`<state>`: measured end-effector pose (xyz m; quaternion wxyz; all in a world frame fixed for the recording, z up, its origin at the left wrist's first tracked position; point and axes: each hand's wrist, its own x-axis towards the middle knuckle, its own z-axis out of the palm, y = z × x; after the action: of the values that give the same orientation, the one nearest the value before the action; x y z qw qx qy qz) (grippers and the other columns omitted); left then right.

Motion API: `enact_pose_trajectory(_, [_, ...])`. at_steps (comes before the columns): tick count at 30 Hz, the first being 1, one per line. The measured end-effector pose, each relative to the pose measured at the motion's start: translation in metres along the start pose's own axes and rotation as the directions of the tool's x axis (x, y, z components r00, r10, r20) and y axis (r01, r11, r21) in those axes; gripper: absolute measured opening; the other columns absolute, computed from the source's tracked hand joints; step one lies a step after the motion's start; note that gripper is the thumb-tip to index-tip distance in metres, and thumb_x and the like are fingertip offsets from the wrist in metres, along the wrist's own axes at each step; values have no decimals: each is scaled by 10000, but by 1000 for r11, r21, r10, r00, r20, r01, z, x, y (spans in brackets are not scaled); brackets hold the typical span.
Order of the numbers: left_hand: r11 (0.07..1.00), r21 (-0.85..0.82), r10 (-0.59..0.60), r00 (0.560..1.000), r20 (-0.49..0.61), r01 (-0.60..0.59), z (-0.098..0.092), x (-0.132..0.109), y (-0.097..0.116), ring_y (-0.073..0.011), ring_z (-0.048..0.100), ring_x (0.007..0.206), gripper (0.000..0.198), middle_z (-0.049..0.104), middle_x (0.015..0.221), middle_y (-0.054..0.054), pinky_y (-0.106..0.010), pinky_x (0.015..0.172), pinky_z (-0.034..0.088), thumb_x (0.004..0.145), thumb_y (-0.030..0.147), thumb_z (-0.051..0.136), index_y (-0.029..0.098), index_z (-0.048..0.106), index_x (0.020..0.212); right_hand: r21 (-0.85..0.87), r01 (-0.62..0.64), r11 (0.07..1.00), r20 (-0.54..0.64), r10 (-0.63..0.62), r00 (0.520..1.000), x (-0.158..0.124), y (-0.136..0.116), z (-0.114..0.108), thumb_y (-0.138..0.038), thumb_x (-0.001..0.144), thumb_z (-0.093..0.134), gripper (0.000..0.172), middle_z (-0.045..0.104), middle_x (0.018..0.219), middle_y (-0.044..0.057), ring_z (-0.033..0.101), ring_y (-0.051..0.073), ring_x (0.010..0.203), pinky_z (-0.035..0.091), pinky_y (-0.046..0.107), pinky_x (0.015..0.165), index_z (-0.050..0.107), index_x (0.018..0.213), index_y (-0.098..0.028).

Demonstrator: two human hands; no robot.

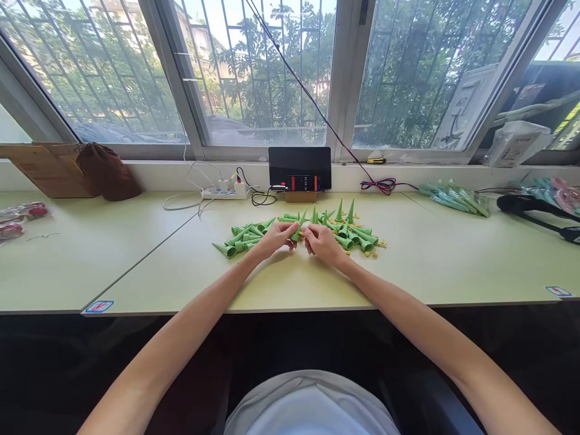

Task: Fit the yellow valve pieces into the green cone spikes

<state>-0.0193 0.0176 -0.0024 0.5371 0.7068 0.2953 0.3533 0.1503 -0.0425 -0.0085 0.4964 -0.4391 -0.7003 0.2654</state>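
Observation:
My left hand (pixel 280 237) is closed around a green plastic cone (pixel 299 228), its point tilted up and to the right. Close beside it, my right hand (pixel 321 240) pinches a small yellow piece (pixel 302 234) against the cone's lower side. Whether the piece is fixed to the cone I cannot tell. Several similar green cones (pixel 247 237) lie in a heap left of my hands. More cones (pixel 356 235) lie or stand upright to the right, with small yellow pieces (pixel 375 254) scattered among them.
A phone (pixel 304 183) leans in front of a dark tablet (pixel 299 158) by the window. A power strip (pixel 226 192) with cables sits left of them. Bagged green items (pixel 455 198) and a black strap (pixel 539 214) lie right; a brown pouch (pixel 109 172) stands left.

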Motion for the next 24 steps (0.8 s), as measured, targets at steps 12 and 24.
enact_pose_trajectory(12, [997, 42, 58, 998, 20, -58, 1, -1, -1, -107, 589, 541, 457, 630, 732, -29, -245, 520, 515, 843, 583, 637, 128, 663, 798, 101, -51, 994, 12, 50, 999, 3, 6, 1, -448, 935, 488, 394, 548, 511, -15, 494, 111, 383, 404, 242, 426, 457, 619, -214])
enact_pose_trajectory(24, [986, 127, 120, 988, -98, -108, 4, 1, 1, -106, 560, 464, 463, 576, 613, -14, -220, 423, 444, 833, 584, 642, 130, 652, 743, 92, -71, 993, -42, 75, 996, 4, 9, 2, -421, 909, 542, 252, 582, 546, -28, 507, 112, 396, 417, 237, 445, 544, 796, -195])
